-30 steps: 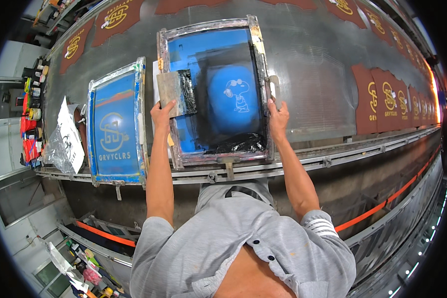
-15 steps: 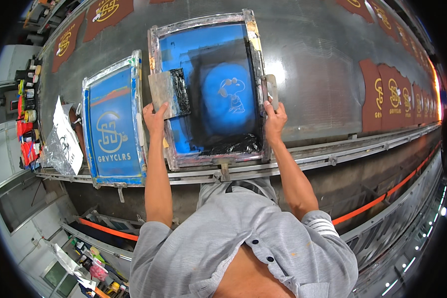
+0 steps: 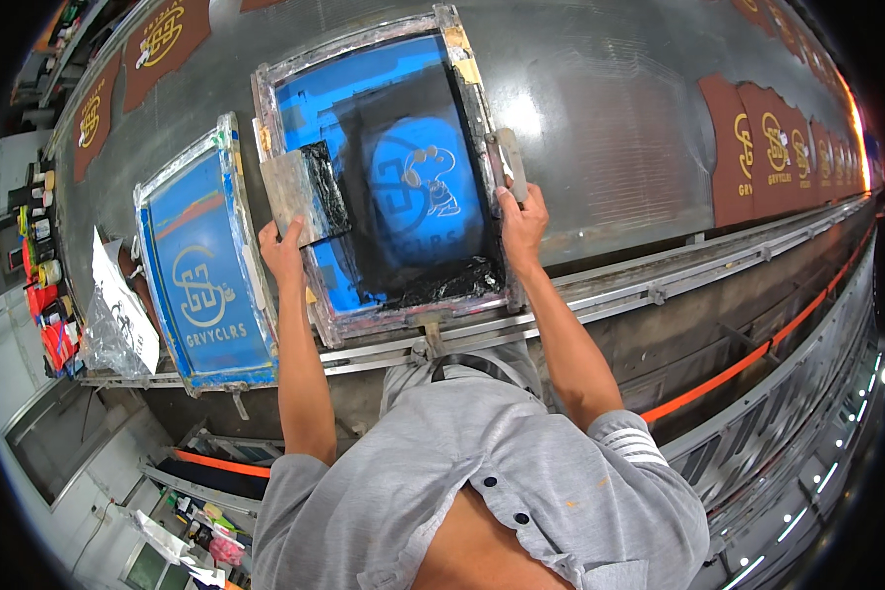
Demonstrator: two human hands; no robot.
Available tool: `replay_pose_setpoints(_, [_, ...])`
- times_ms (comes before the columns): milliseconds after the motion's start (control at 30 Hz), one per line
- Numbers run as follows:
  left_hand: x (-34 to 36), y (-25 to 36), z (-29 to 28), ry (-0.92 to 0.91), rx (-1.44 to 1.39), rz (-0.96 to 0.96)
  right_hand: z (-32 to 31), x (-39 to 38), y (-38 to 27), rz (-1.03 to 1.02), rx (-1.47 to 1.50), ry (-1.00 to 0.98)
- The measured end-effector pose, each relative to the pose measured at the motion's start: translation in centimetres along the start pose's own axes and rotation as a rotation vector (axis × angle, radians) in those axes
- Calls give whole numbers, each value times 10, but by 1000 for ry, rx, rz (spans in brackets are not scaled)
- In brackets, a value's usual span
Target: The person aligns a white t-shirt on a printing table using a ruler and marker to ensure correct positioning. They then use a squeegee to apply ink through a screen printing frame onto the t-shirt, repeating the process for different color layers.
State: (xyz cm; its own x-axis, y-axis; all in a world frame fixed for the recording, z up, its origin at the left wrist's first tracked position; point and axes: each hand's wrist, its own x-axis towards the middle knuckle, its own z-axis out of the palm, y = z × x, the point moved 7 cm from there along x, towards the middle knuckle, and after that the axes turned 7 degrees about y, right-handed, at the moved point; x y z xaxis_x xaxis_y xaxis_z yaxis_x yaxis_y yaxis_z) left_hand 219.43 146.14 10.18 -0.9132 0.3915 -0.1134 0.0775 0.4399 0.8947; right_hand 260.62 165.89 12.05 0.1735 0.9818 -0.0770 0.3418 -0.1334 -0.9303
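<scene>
A screen printing frame (image 3: 489, 192) with blue mesh and a cartoon dog outline lies tilted in front of me. Black ink smears its mesh and pools along the near end. My left hand (image 3: 283, 256) is closed at its left edge, thumb against a wide squeegee (image 3: 287, 197) that rests across the rim, its blade coated in black ink. My right hand (image 3: 524, 228) grips the opposite edge, beside a narrow grey plate (image 3: 511, 162) on that side. A dark emblem and lettering show through the mesh. Finger undersides are hidden.
To the left stands a second blue screen frame (image 3: 249, 236) with an emblem. Beyond it are a white sheet (image 3: 118, 295) in clear plastic and several ink containers (image 3: 44, 231). Brown printed pieces (image 3: 726, 147) lie along the long table (image 3: 610, 128). A metal rail (image 3: 649, 293) runs along its near edge.
The view has turned, putting frame and hands further left in the picture. An emblem and lettering now show through the mesh beneath the dog outline. Both hands keep their hold.
</scene>
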Motion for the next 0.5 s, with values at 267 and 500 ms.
replay_pose_setpoints(267, [-3, 5, 2, -25, -109, -49, 1, 1, 16, 39, 25, -11])
replay_pose_setpoints(500, [-4, 3, 0, -34, -136, -113, -1, 2, 10, 28, 5, -8])
